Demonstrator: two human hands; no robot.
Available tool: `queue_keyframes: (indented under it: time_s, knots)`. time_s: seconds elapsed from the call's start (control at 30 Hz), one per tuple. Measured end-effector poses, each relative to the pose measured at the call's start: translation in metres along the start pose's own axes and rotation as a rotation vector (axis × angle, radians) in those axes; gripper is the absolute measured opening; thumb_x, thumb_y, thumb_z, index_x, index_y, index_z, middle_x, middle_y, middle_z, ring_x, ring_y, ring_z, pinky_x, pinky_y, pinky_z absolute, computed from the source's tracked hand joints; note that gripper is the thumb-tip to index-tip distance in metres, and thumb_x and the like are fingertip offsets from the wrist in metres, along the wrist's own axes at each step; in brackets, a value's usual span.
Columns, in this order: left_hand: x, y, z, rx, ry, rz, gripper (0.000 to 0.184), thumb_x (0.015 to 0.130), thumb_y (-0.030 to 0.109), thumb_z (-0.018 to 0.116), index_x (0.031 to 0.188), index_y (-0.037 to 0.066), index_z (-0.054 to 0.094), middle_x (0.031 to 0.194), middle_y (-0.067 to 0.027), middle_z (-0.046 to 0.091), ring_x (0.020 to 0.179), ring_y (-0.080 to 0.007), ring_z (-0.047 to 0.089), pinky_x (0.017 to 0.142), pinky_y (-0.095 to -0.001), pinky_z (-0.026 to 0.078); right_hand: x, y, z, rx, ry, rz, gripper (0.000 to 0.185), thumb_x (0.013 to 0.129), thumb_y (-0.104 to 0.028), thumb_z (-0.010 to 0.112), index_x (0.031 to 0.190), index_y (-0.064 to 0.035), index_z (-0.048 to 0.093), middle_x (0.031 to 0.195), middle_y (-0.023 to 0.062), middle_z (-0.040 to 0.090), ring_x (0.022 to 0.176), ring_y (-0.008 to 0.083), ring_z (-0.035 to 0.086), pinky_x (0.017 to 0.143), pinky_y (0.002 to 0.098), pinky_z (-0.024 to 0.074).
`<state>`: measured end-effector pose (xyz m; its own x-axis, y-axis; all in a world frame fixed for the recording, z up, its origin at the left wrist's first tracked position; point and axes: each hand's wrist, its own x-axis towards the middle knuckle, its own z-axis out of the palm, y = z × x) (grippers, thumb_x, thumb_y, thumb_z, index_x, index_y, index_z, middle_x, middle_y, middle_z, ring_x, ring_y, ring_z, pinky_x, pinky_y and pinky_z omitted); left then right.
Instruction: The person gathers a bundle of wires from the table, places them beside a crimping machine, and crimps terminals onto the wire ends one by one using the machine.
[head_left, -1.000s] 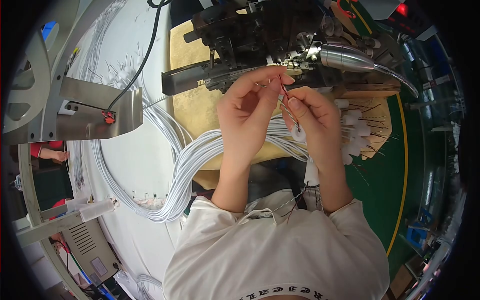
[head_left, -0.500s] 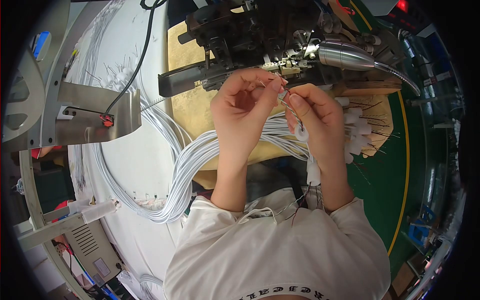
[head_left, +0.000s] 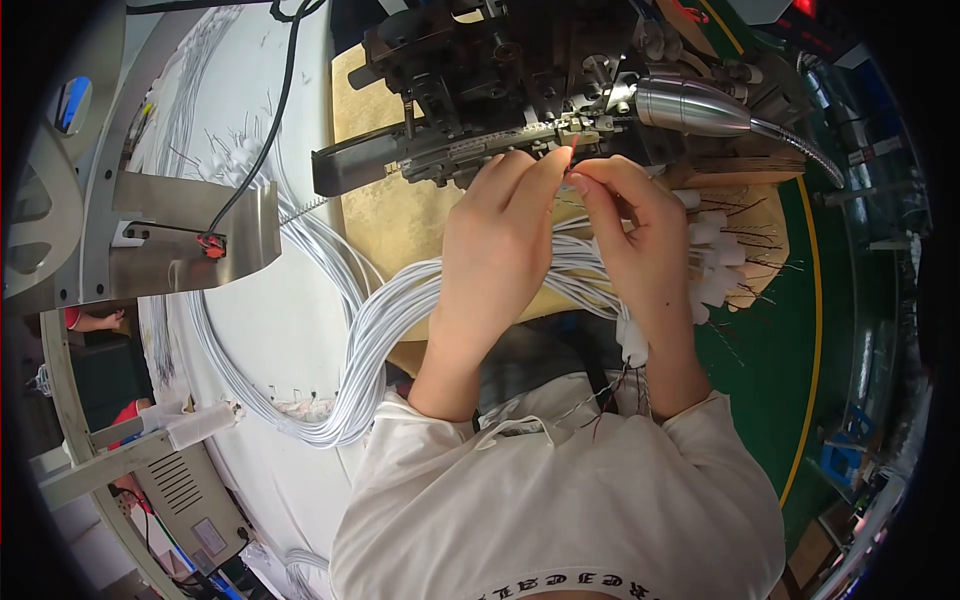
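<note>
Just in front of a dark metal machine [head_left: 480, 90], my hands meet with their fingertips close together. My left hand [head_left: 500, 230], its back turned up, is pinched on a thin red wire [head_left: 574, 146] whose end sticks up toward the machine. Thumb and forefinger of my right hand [head_left: 640, 215] pinch at the same spot, on thin wire mostly hidden by the fingers. Below my hands runs a thick bundle of white cables [head_left: 400, 300]. Beside my right wrist sits a white sleeve [head_left: 632, 342] with dark and pale wire ends hanging from it.
A silver flexible lamp [head_left: 690, 107] reaches in from the right. White cable ends [head_left: 722, 255] with bare thin wires lie right of my hand. At left are a bent metal plate [head_left: 200, 240], a black cord [head_left: 285, 110] and more white cables. Another person's arm [head_left: 95, 321] shows at far left.
My left hand has turned over, back up, and closed in on the right fingertips. The red wire end now points up at the machine. The twisted wire under my right hand has become mostly hidden.
</note>
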<state>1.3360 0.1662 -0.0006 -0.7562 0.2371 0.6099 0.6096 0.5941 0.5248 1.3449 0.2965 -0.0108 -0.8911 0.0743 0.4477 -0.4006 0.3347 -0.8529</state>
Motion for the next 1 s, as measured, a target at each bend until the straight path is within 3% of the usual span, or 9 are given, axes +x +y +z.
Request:
queue_keyframes:
  time_s: [0.13, 0.23, 0.33, 0.5, 0.7, 1.0]
  knots:
    - [-0.003, -0.007, 0.007, -0.055, -0.011, 0.014, 0.019, 0.081, -0.002, 0.058, 0.1, 0.0, 0.061, 0.071, -0.0067, 0.054, 0.059, -0.0143, 0.051, 0.051, -0.0244, 0.039, 0.001, 0.002, 0.001, -0.072, 0.034, -0.041, 0.003, 0.081, -0.001, 0.058, 0.083, 0.0001, 0.056, 0.064, 0.0066, 0.052, 0.05, 0.0134, 0.047, 0.046, 0.0254, 0.0363]
    - [-0.007, 0.003, 0.006, -0.304, 0.013, -0.44, 0.015, 0.084, 0.002, 0.058, 0.098, 0.0, 0.062, 0.072, -0.0044, 0.057, 0.061, -0.0076, 0.051, 0.053, -0.021, 0.039, -0.001, 0.01, 0.006, -0.089, 0.138, -0.07, 0.003, 0.082, -0.002, 0.058, 0.083, -0.0003, 0.056, 0.063, 0.0069, 0.052, 0.049, 0.0139, 0.047, 0.046, 0.0254, 0.0364]
    - [-0.019, -0.009, 0.021, -0.39, 0.112, -0.462, 0.01, 0.085, 0.004, 0.059, 0.093, 0.0, 0.063, 0.073, -0.0023, 0.059, 0.063, -0.0037, 0.051, 0.054, -0.0181, 0.037, 0.002, 0.016, 0.007, -0.081, 0.187, -0.029, 0.004, 0.083, -0.004, 0.058, 0.082, -0.0007, 0.056, 0.063, 0.0061, 0.052, 0.049, 0.0128, 0.047, 0.047, 0.0254, 0.0367]
    - [-0.038, -0.023, 0.035, -0.658, -0.016, -0.39, 0.003, 0.08, 0.004, 0.063, 0.079, 0.001, 0.062, 0.067, -0.0007, 0.055, 0.055, -0.0057, 0.044, 0.049, -0.0195, 0.033, 0.004, 0.023, 0.006, 0.057, 0.157, 0.116, 0.008, 0.084, -0.007, 0.057, 0.08, -0.0005, 0.057, 0.062, 0.0042, 0.053, 0.05, 0.0084, 0.046, 0.047, 0.0237, 0.0359]
    - [-0.048, -0.033, 0.039, -0.956, -0.07, -0.471, 0.006, 0.079, 0.002, 0.063, 0.085, 0.0, 0.064, 0.069, 0.0004, 0.057, 0.058, -0.0039, 0.049, 0.05, -0.0174, 0.033, 0.007, 0.027, 0.004, 0.132, 0.085, 0.236, 0.009, 0.085, -0.007, 0.056, 0.08, 0.0005, 0.058, 0.06, 0.0005, 0.052, 0.051, 0.003, 0.042, 0.046, 0.0205, 0.0326]
    - [-0.048, -0.032, 0.038, -0.913, -0.124, -0.483, 0.008, 0.08, 0.002, 0.063, 0.087, -0.001, 0.064, 0.072, -0.0013, 0.059, 0.061, -0.005, 0.052, 0.052, -0.0176, 0.038, 0.009, 0.028, 0.002, 0.168, 0.062, 0.275, 0.009, 0.085, -0.007, 0.056, 0.08, 0.0002, 0.058, 0.062, -0.0011, 0.053, 0.053, 0.0019, 0.042, 0.046, 0.02, 0.0323]
